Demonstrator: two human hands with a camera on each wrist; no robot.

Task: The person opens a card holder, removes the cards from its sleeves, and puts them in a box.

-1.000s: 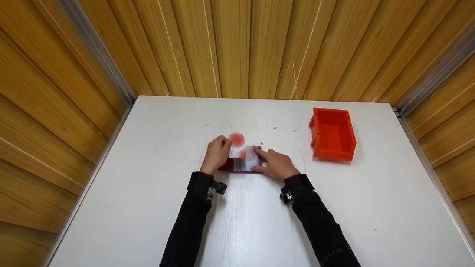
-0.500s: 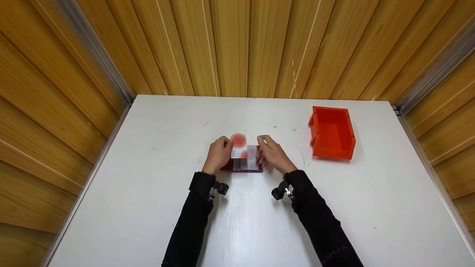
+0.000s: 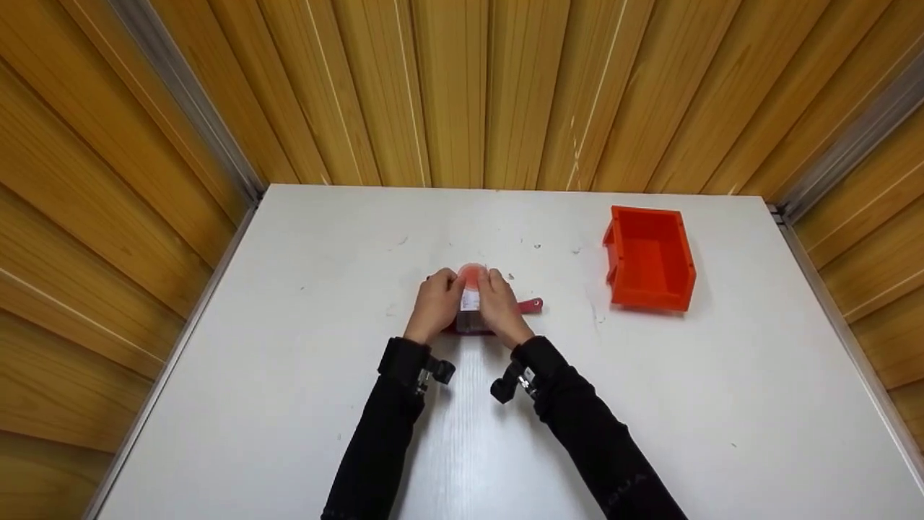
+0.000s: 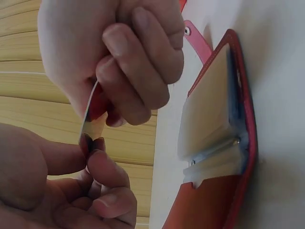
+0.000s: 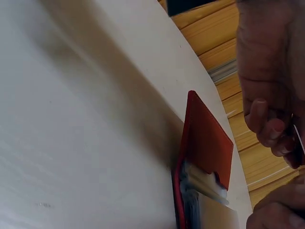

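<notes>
A white card with red circles point(image 3: 473, 276) is held just above an open red card holder point(image 3: 475, 323). My left hand point(image 3: 435, 302) pinches its left edge between thumb and fingers. On the opposite edge, my right hand point(image 3: 500, 307) grips the same card, its fingers curled in the left wrist view. Beneath the hands, the holder lies spread on the table, with clear sleeves point(image 4: 209, 109) on metal rings and an orange-red inner pocket point(image 4: 207, 202). Its snap strap point(image 3: 532, 306) sticks out to the right. Both hands cover much of the card and holder in the head view.
An orange-red plastic bin point(image 3: 650, 260) stands at the back right of the white table point(image 3: 289, 404). Wood-patterned walls point(image 3: 447, 94) enclose the back and both sides.
My right hand has left the holder's clear sleeve and moved left onto the card's right edge. The left hand, with the card, has shifted slightly right. The strap has come into view.
</notes>
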